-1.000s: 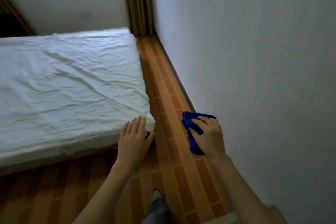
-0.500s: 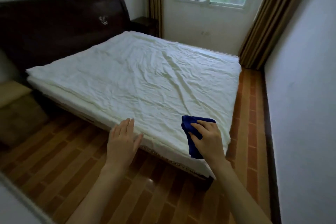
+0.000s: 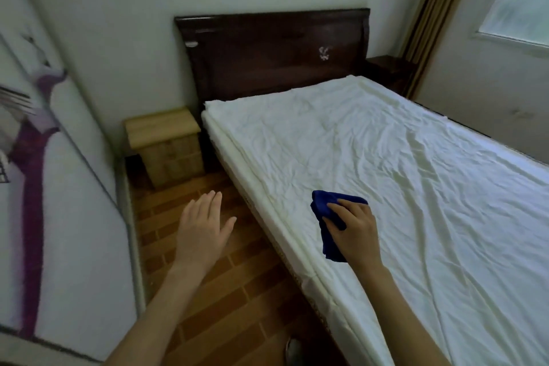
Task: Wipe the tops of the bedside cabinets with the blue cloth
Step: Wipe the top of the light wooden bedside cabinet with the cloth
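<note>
Above the near edge of the bed (image 3: 416,187), your right hand (image 3: 355,232) grips the bunched blue cloth (image 3: 325,206), fingers (image 3: 350,203) curled round it. Your left hand (image 3: 202,229) hovers over the wood floor (image 3: 225,291), fingers straight and released. Beyond the left fingertips stands the pale bedside cabinet (image 3: 162,128). A dark bedside cabinet (image 3: 386,67) sits far past the right fingers.

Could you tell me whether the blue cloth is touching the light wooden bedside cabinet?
No, the right hand grips the blue cloth over the mattress, well apart from the light wooden bedside cabinet.
</note>
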